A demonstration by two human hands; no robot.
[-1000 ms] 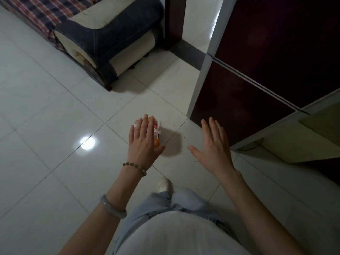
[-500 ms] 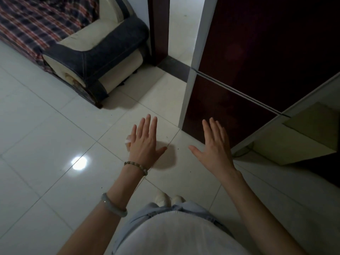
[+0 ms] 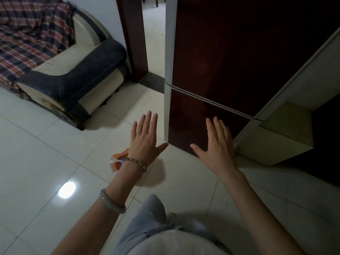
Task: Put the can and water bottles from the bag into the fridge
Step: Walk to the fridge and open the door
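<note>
An orange and white bag (image 3: 117,160) lies on the tiled floor, mostly hidden under my left wrist. My left hand (image 3: 146,139) is held flat above it with fingers spread and nothing in it. My right hand (image 3: 214,147) is also flat and spread, empty, in front of the fridge's lower door. The fridge (image 3: 230,61) has dark red doors, both closed, with a white side edge. No can or bottle shows.
A sofa (image 3: 73,76) with a plaid cover stands at the left. A doorway (image 3: 153,52) opens between the sofa and the fridge. A pale cabinet (image 3: 287,129) stands right of the fridge. My legs and feet (image 3: 156,212) are below.
The view has tilted up and moved toward the fridge. The bag now shows beside my left wrist instead of under my fingers. Both hands stay open and spread.
</note>
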